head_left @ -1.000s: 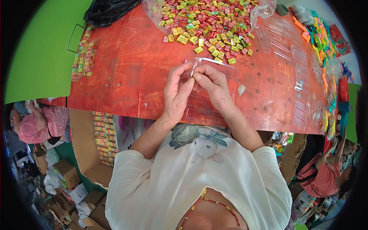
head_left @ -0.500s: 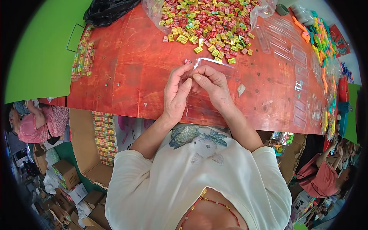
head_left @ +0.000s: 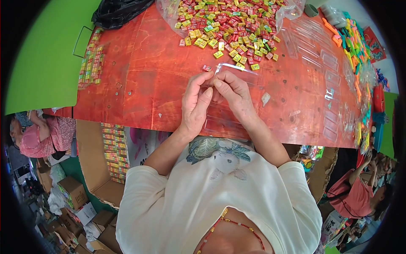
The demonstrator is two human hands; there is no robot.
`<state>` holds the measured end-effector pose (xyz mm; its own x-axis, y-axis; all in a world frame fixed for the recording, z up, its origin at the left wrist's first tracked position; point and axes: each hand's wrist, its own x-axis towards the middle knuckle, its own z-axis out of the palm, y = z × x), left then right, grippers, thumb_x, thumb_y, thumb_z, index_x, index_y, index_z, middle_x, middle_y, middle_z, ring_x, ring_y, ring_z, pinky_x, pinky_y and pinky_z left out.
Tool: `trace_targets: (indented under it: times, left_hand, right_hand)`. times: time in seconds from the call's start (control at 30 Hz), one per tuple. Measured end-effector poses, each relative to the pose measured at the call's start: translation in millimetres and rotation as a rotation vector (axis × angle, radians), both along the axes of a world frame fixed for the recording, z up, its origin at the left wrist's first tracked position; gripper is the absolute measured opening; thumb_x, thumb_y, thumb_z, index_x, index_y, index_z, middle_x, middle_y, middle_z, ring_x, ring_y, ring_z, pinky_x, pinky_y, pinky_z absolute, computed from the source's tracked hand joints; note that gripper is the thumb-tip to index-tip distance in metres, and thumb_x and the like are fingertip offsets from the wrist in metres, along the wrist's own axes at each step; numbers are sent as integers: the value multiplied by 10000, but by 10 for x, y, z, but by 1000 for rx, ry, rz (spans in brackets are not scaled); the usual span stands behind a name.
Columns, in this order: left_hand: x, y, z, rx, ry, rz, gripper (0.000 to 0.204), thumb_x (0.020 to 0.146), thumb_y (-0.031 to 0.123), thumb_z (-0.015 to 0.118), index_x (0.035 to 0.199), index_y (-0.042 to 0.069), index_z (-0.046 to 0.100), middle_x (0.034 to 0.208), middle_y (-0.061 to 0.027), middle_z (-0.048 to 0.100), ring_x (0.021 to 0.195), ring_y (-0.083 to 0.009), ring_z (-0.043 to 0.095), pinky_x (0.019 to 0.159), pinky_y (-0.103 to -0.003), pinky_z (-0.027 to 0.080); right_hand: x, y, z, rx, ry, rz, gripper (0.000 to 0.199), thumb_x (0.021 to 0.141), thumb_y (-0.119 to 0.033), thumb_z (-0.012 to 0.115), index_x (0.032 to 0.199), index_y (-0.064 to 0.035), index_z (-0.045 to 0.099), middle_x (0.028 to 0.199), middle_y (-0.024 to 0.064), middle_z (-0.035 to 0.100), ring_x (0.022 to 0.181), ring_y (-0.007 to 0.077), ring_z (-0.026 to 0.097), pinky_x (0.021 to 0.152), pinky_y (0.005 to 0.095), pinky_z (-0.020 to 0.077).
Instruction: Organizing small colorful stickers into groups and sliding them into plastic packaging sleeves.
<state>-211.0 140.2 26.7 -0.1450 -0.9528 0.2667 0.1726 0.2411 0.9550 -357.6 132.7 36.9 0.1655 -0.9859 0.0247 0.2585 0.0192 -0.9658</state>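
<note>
My left hand [head_left: 196, 103] and my right hand [head_left: 235, 94] meet above the red table, thumbs and fingers pinched together at the tips. Whatever lies between the fingertips is hidden. Just past the fingers a clear plastic tray [head_left: 243, 69] lies on the tabletop, partly covered by my right hand. One small red block [head_left: 207, 68] sits beside the tray, close to my left fingertips. Farther off is a loose heap of small yellow, red and green blocks [head_left: 237, 29].
Clear trays [head_left: 332, 101] line the table's [head_left: 144, 84] right side. Rows of packed blocks [head_left: 91, 65] lie at the left, near a black bag [head_left: 120, 12]. A cardboard box [head_left: 91, 156] with packed rows stands below the table edge. Colourful plastic pieces [head_left: 355, 42] are piled far right.
Both hands keep almost the same pose, with only a slight shift of the fingers. The tray, the red block and the heap look the same.
</note>
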Motion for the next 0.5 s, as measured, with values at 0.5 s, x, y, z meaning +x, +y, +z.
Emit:
trace_targets:
  times: [0.5]
  left_hand:
    - [6, 9, 35, 12, 10, -2, 358, 1021, 69, 538, 1374, 7, 527, 1228, -71, 572, 1029, -133, 575, 878, -283, 513]
  right_hand:
    - [27, 17, -3, 6, 32, -14, 153, 1048, -177, 561, 1043, -42, 631, 862, -14, 620, 712, 54, 561, 636, 222, 481]
